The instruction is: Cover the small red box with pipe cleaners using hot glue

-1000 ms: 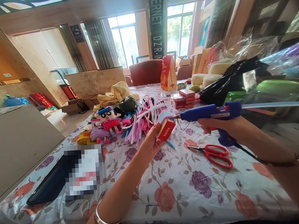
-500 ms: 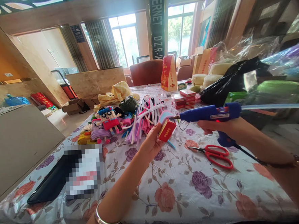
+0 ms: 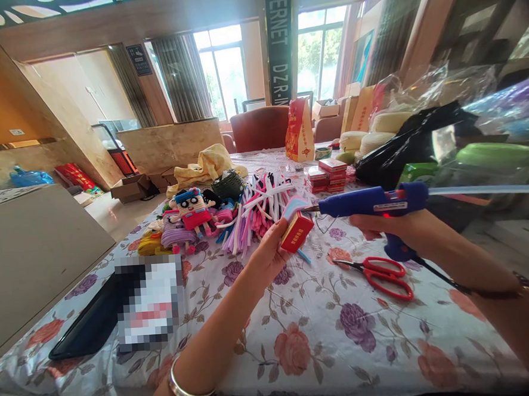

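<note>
My left hand is closed around a small red box, held above the tablecloth. Pale blue and pinkish fuzzy strips, like pipe cleaners, lie along the box's upper side. My right hand grips a blue hot glue gun with a red light lit on it. Its nozzle is at the box's top edge by the strips; whether it touches cannot be made out. A clear glue stick sticks out of the back. Red-handled scissors lie below the gun.
Beyond my left hand lies a pile of coloured pipe cleaners, with fuzzy dolls left of it. Stacked red boxes stand farther back. A black plastic bag is at right; a dark flat object lies at left on the flowered tablecloth.
Almost nothing differs. The red box has tilted very slightly in my left hand, and the glue gun's nozzle stays at its top edge.
</note>
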`<action>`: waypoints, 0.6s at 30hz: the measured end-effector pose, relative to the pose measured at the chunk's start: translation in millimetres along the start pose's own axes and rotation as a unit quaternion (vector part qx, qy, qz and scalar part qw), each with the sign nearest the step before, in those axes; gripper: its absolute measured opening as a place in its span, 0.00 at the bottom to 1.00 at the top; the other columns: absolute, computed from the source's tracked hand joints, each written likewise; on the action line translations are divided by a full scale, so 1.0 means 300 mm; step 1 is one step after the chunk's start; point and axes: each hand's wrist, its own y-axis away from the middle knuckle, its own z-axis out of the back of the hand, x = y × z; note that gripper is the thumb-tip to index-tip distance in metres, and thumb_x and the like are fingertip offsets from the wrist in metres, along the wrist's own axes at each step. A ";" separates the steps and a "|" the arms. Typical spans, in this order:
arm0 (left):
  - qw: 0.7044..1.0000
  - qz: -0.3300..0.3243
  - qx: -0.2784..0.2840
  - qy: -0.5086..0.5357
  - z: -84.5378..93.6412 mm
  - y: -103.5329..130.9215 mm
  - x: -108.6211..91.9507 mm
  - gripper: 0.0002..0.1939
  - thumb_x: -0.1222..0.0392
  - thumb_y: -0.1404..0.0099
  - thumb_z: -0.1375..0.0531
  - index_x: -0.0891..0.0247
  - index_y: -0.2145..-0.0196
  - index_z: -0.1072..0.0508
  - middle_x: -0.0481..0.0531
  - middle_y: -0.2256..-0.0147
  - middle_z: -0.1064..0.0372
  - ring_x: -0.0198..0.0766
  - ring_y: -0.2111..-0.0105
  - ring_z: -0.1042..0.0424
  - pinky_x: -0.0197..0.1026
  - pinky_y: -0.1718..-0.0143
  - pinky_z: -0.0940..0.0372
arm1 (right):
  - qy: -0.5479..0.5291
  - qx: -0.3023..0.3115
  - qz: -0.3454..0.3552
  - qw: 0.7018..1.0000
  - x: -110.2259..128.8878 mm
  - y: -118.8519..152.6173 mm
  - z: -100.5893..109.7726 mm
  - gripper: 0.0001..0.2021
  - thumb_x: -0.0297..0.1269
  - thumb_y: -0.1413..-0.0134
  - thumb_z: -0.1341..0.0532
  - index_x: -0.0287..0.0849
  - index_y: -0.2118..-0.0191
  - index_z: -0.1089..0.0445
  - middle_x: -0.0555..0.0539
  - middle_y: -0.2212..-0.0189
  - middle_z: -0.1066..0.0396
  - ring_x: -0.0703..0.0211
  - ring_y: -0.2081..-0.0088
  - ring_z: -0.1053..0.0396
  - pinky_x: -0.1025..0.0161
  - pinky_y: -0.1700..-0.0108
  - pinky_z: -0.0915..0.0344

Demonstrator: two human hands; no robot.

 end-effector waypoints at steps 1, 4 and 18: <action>1.000 0.000 0.000 -0.002 -0.001 0.001 0.000 0.13 0.61 0.38 0.39 0.65 0.56 0.26 0.53 0.68 0.23 0.38 0.64 0.22 0.35 0.61 0.27 | -0.001 0.000 -0.001 1.000 0.001 0.001 0.000 0.21 0.56 0.72 0.31 0.43 0.83 0.34 0.54 0.89 0.40 0.71 0.86 0.49 0.67 0.86 0.57; 1.000 -0.001 0.005 -0.005 -0.004 0.003 -0.001 0.12 0.62 0.38 0.39 0.65 0.56 0.26 0.52 0.69 0.23 0.37 0.66 0.22 0.34 0.63 0.27 | 0.006 0.002 -0.013 1.000 0.003 0.004 0.002 0.22 0.57 0.72 0.31 0.43 0.85 0.36 0.53 0.88 0.40 0.70 0.85 0.48 0.68 0.86 0.55; 1.000 0.002 0.014 -0.005 0.006 -0.003 0.000 0.14 0.61 0.38 0.39 0.66 0.54 0.27 0.52 0.69 0.22 0.37 0.66 0.22 0.35 0.61 0.28 | 0.012 0.001 -0.038 0.999 -0.007 0.001 0.006 0.24 0.57 0.72 0.31 0.42 0.87 0.40 0.54 0.89 0.43 0.72 0.86 0.50 0.68 0.85 0.56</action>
